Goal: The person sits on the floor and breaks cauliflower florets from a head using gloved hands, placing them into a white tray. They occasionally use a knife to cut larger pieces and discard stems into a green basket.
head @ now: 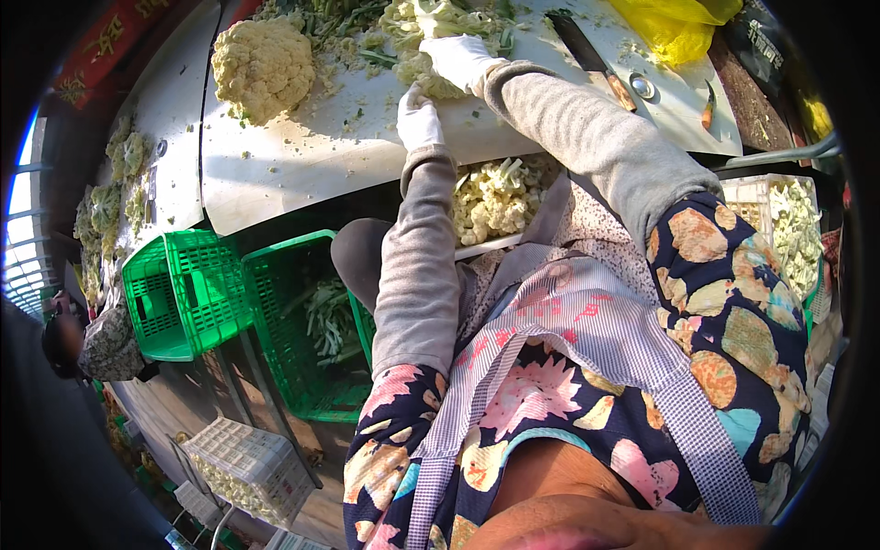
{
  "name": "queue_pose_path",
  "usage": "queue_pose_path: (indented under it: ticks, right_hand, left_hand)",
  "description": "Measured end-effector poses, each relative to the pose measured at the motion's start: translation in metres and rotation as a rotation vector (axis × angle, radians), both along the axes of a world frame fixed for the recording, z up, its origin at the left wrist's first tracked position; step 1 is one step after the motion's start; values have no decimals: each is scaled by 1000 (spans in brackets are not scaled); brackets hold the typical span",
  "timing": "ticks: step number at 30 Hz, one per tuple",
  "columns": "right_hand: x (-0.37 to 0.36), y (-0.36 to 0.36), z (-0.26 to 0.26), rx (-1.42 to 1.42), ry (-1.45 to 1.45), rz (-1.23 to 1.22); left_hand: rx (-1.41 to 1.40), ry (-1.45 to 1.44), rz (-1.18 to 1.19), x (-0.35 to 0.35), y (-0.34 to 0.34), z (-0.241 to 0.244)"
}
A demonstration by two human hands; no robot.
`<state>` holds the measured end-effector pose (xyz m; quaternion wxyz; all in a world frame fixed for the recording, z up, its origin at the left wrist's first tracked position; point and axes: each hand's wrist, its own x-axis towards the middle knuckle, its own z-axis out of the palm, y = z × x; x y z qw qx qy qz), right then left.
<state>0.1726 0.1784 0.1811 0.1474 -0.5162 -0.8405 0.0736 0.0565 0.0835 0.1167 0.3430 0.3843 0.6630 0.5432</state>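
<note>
Both of my hands wear white gloves and are at a cut piece of cauliflower (427, 74) on the white work surface. My right hand (462, 62) rests on its upper side with the fingers bent over it. At its lower left edge is my left hand (418, 118), fingers curled and touching it; what they grip is hidden. A whole cauliflower head (262, 70) lies to the left. To the right lie a cleaver (579, 42) with a wooden handle, a small round metal object (642, 86) and a small knife (707, 110) with an orange-brown handle.
A container of cauliflower florets (500, 199) sits below the table edge. Green plastic crates (180, 295) stand at the left, one holding leafy trimmings (333, 320). A yellow mesh bag (677, 27) lies at the upper right. Another person (110, 344) is at the far left.
</note>
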Motion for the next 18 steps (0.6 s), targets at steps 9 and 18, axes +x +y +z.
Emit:
queue_pose_path:
  ticks: [9,18]
  right_hand:
    - [18,-39,16,-148,210,-46]
    - [33,-50,8,203,407,-57]
  left_hand:
    - [-49,-2,-104,-9,19,-5]
    - [-89,-284,38,-7,24,2]
